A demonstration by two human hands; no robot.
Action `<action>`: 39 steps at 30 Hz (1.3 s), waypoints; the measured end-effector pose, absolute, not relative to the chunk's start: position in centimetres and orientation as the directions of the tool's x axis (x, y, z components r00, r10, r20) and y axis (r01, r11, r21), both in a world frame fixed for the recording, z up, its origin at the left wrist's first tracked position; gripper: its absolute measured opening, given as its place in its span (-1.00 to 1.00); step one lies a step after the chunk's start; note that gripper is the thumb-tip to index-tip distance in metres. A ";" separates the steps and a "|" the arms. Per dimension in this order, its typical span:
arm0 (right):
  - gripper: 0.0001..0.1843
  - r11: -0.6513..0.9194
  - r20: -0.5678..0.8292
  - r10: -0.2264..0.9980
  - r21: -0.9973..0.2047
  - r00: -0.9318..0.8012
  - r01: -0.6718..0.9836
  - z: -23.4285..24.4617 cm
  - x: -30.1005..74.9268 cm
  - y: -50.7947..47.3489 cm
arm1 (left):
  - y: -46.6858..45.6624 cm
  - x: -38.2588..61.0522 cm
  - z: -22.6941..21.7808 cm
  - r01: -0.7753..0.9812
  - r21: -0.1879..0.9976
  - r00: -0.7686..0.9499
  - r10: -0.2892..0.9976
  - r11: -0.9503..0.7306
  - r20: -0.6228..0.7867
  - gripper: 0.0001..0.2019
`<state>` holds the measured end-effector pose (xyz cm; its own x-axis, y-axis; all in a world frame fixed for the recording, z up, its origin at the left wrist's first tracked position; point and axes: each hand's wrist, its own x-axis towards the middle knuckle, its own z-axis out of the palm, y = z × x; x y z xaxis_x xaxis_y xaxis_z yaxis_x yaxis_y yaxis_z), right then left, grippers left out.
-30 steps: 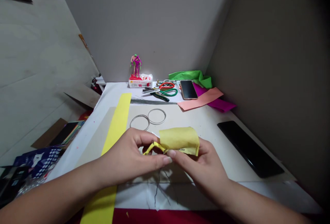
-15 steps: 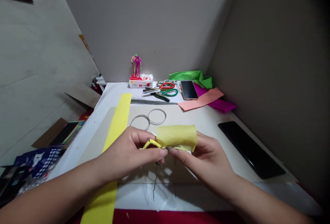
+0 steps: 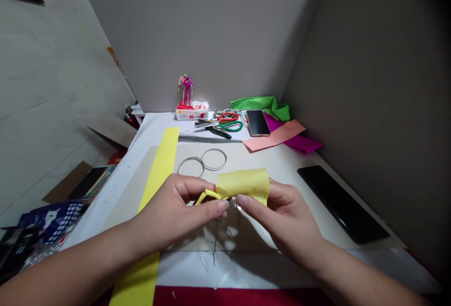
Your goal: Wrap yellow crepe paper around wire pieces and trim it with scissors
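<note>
A piece of yellow crepe paper (image 3: 243, 183) is held above the white table (image 3: 282, 165) between both hands. My left hand (image 3: 176, 214) pinches its twisted left end with thumb and fingers. My right hand (image 3: 282, 219) pinches the wider part from the right, thumb in front and fingers behind. A thin dark wire (image 3: 215, 242) hangs down from under the pinch toward the table. Both hands are closed on the paper.
A long yellow paper strip (image 3: 160, 174) lies at the left, two metal rings (image 3: 202, 162) just beyond my hands. Farther back are scissors (image 3: 225, 123), a bundle of wires (image 3: 207, 139), a phone (image 3: 258, 122), coloured papers (image 3: 278, 137), a small figure (image 3: 185, 90). A black slab (image 3: 341, 202) lies right.
The yellow paper has been turned and shifted slightly between my fingers; both hands keep their pinch and stay in nearly the same place.
</note>
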<state>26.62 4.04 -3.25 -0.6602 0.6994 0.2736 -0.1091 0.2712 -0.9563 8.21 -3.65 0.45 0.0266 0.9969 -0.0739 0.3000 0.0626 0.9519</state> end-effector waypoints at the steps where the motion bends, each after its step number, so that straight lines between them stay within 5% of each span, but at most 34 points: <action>1: -0.76 0.244 0.263 0.699 -0.962 -0.665 -0.125 -3.4 26.6 4.1 | -3.7 8.3 0.5 0.314 0.947 0.016 0.997 0.064 -0.072 -0.85; 11: -0.78 0.363 0.338 0.644 -0.925 -0.686 -0.115 -2.7 26.7 4.1 | -3.7 8.1 0.7 0.253 0.958 0.058 0.987 0.131 -0.150 -0.78; 22: -0.80 0.328 0.319 0.610 -0.935 -0.725 -0.135 -2.1 26.1 4.2 | -3.2 8.0 0.2 0.262 0.949 0.132 0.968 0.175 -0.215 -0.77; 31: -0.84 0.274 0.257 0.710 -0.959 -0.656 -0.079 -2.7 26.2 3.9 | -3.1 8.1 0.1 0.230 0.940 0.113 0.953 0.250 -0.281 -0.79; 39: -0.83 0.207 0.220 0.602 -0.971 -0.768 -0.116 -2.4 26.2 4.3 | -3.0 8.2 0.3 0.194 0.937 0.143 0.936 0.291 -0.320 -0.82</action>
<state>26.18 4.28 -2.37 -0.7679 0.6017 0.2198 -0.1159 0.2069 -0.9715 8.16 -3.02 0.29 0.1430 0.9364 -0.3204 0.1938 0.2910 0.9369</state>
